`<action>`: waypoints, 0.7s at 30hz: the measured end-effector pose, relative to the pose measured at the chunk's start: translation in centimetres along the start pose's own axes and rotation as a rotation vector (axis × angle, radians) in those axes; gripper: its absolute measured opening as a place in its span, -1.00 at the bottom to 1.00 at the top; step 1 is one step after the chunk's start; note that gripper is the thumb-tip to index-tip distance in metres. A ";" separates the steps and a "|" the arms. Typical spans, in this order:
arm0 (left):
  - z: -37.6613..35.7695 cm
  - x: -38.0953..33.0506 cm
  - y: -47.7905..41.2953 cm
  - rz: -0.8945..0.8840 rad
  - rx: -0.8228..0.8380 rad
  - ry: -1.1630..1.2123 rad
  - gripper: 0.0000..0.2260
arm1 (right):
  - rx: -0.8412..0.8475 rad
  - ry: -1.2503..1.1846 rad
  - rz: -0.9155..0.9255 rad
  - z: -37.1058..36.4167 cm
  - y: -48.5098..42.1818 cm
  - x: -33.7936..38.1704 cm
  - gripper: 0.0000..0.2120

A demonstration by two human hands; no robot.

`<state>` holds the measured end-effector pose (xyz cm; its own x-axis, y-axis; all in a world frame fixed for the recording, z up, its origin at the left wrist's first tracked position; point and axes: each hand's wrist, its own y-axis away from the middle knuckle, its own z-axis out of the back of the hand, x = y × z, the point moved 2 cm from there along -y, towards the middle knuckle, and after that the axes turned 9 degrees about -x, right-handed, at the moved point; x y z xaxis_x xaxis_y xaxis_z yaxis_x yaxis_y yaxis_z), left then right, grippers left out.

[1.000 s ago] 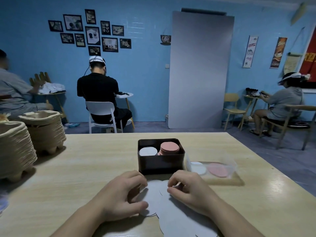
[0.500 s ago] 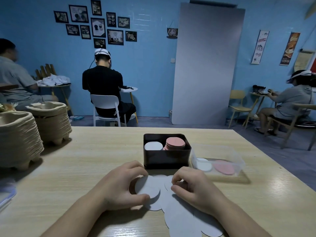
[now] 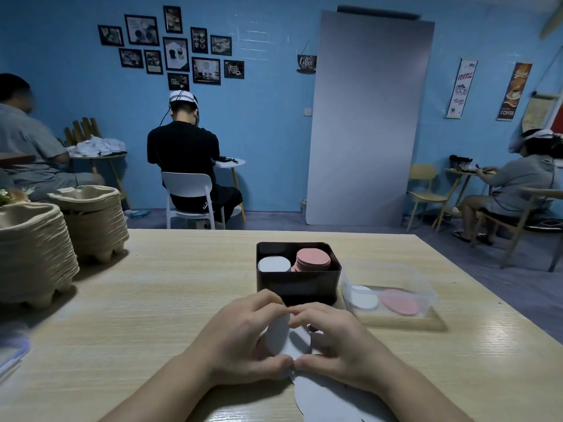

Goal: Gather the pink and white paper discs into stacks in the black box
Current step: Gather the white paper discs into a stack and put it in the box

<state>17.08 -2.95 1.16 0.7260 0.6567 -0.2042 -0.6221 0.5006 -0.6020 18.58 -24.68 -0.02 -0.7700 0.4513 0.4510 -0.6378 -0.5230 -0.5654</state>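
Observation:
The black box [image 3: 298, 286] stands mid-table with a white disc stack [image 3: 274, 264] in its left half and a taller pink disc stack [image 3: 313, 259] in its right half. Just in front of it, my left hand [image 3: 243, 339] and my right hand [image 3: 338, 342] cup a small bunch of white discs [image 3: 278, 333] between them, fingers curled round its edges. More white discs [image 3: 323, 397] lie flat on the table beneath my right wrist.
A clear plastic tub [image 3: 388, 289] right of the box holds one white and one pink disc. Stacks of pulp trays [image 3: 33, 254] stand at the table's left edge. Other people sit at small tables by the blue wall.
Both hands have drawn together, sweeping the spread white discs into a bunch held upright between them. The view has tilted down a little.

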 end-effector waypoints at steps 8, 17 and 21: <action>0.1 1.9 1.2 0.095 0.093 0.029 -0.30 | -0.089 0.051 -0.092 0.2 0.6 -1.4 -0.61; 0.3 2.1 1.5 0.151 0.129 0.021 -0.38 | -0.112 0.089 -0.127 0.4 0.9 -1.9 -0.62; 1.1 2.9 1.7 0.184 0.097 0.016 -0.44 | -0.119 0.124 -0.150 0.6 1.0 -2.1 -0.67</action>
<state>17.79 0.39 0.36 0.6013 0.7335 -0.3168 -0.7696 0.4251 -0.4764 19.50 -26.57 -1.12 -0.6534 0.6072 0.4521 -0.7328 -0.3576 -0.5790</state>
